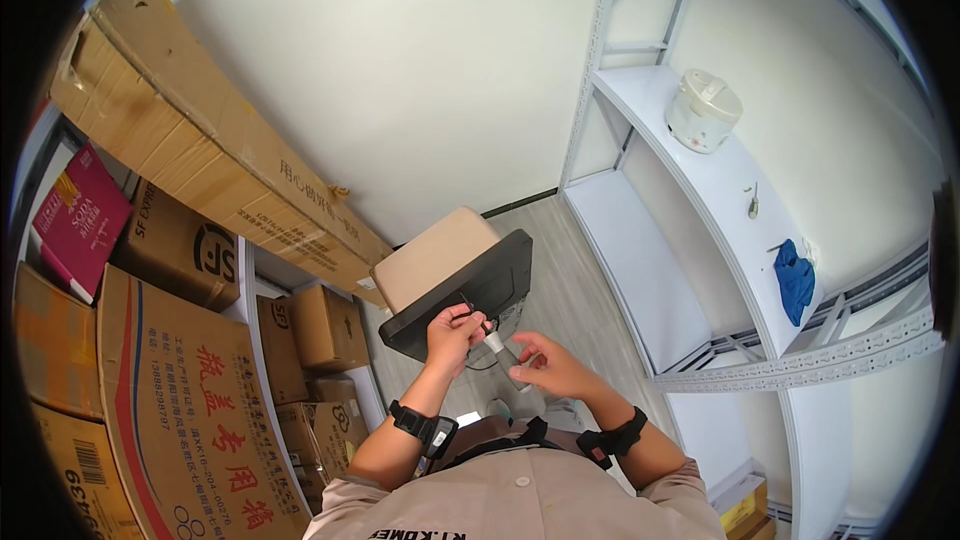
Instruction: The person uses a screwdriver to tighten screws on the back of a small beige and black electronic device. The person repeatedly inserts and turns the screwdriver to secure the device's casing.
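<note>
Beige shirt [520,502] cloth filled the spot closest to view, with black straps [425,428] around the wearer's forearms. From where I stood, the left hand [455,336] had its fingertips pinched on a small dark piece [487,328], too tiny to make out, just beside a white piece [494,343] and before a black panel [512,275]. Near that white piece, the right hand [552,366] curved, thumb and fingers apart. Beyond the panel showed a brown box [440,255]; rightward, a rice cooker [704,112] stood on a white shelf [712,175].
</note>
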`<state>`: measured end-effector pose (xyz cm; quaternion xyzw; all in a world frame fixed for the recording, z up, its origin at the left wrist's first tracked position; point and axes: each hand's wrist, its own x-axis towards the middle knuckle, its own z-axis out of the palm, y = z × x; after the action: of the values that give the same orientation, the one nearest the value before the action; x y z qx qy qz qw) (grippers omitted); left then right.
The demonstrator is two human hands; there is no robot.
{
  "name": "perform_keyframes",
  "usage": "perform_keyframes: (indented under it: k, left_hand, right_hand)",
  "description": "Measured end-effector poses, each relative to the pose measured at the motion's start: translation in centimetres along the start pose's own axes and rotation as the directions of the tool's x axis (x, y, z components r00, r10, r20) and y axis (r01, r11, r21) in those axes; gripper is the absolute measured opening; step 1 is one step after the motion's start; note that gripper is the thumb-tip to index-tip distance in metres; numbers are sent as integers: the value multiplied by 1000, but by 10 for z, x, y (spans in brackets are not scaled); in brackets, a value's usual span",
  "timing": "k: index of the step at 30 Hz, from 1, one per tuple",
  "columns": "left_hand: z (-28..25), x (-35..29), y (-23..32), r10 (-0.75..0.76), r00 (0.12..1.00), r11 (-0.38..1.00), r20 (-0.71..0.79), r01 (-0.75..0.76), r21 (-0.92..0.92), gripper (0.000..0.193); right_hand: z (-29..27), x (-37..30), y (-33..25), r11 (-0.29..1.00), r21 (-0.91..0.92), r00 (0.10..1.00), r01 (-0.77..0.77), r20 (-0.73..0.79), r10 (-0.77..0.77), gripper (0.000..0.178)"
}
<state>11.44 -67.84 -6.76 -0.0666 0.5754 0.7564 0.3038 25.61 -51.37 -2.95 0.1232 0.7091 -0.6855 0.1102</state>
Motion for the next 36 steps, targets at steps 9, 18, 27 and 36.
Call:
perform_keyframes:
  k: [9,18,27,36]
  left_hand:
    - [3,-5,5,-28,999,999,32,29,-27,19]
    - [7,-6,11,-48,996,995,71,54,-87,22]
    - [3,-9,17,-109,994,991,8,108,73,18]
    - [-2,-3,2,-53,998,999,28,52,6,27]
  right_hand:
    - [-12,-1,14,986,-151,979,-64,183,91,57]
    - [-6,-1,9,956,201,934,-213,329,139,37]
    - [2,-4,-1,989,92,984,-114,150,99,56]
    - [6,-2,4,996,57,984,-61,170,51,59]
